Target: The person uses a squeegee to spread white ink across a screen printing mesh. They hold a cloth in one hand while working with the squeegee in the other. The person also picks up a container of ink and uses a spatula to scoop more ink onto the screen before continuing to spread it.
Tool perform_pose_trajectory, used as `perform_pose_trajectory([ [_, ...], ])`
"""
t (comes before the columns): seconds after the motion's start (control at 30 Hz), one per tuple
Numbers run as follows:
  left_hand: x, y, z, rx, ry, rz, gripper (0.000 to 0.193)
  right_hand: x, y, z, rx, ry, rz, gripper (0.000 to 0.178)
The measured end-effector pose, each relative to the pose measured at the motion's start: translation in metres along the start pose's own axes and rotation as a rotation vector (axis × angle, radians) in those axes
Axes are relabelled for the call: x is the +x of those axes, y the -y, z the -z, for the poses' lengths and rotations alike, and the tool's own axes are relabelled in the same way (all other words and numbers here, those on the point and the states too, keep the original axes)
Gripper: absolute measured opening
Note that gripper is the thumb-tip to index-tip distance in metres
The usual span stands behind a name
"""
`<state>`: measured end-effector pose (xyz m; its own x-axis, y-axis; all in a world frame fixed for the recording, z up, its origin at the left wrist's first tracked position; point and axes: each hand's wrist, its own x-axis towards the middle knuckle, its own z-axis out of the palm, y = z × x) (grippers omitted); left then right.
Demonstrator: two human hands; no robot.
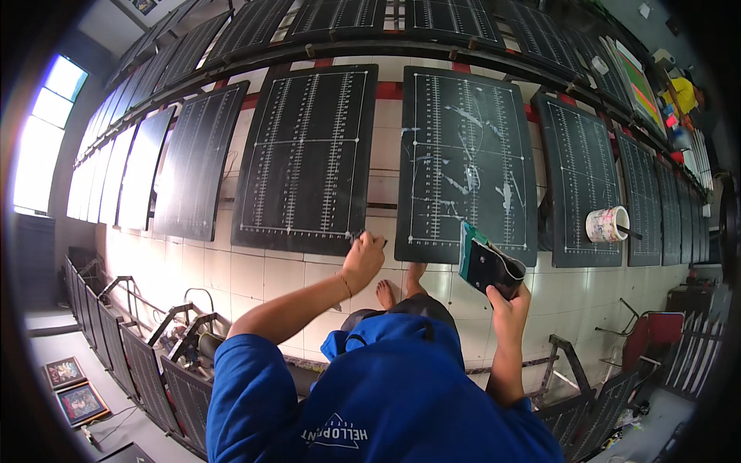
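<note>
Our right hand (509, 305) grasped a flat black tool (485, 266) with a teal strip along its left edge, the thumb on its near end and the fingers mostly hidden behind it. The tool stood tilted across the near edge of the right board (431, 100), its far part in front of the board and its near part past the edge; we could not tell whether it touched the surface. Our left hand (364, 260) was at the near right corner of the left board (266, 177), fingers curled, with something small and dark by the fingertips. Whether those fingers pinched the corner or that small thing, we could not tell.

Both boards were dark, with white lines and tick marks, and the right one also carried pale smears. A narrow gap ran between their long edges, tiles showing through it, and another separated the right board from the next board to the right (562, 143). On that one, at its near right part, stood a white bucket (600, 225) with a dark handle sticking out to the right, well apart from our tool.

Along the near edges we had a strip of tiled floor (301, 272) to move in, and our bare feet (386, 294) were there. A dark rail (386, 48) bounded the far side; on the near side, a rack (147, 359) closed in at left and a metal frame (570, 356) at right.
</note>
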<state>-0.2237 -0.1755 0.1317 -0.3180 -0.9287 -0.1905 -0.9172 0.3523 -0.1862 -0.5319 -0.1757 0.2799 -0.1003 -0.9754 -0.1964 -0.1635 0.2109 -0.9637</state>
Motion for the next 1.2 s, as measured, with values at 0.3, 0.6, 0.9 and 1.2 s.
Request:
perform_pose_trajectory([
  [0.3, -0.242, 0.088, -0.201, -0.659, 0.564, 0.614, 0.022, -0.034, 0.004, 0.016, -0.036, -0.124, 0.061, 0.023],
  [0.6, -0.189, 0.152, -0.181, -1.672, -1.081, 1.538, 0.024, -0.026, 0.025, -0.001, -0.082, -0.007, 0.155, 0.027],
  [0.9, -0.101, -0.031, -0.089, -1.059, -0.519, 0.529, 0.005, 0.057, 0.043, 0.022, -0.196, -0.038, 0.252, 0.026],
  [1.2, -0.164, -0.135, -0.180, -1.345, -0.467, 1.458, 0.011, 0.325, 0.016, 0.015, -0.925, 0.063, 0.490, 0.039],
])
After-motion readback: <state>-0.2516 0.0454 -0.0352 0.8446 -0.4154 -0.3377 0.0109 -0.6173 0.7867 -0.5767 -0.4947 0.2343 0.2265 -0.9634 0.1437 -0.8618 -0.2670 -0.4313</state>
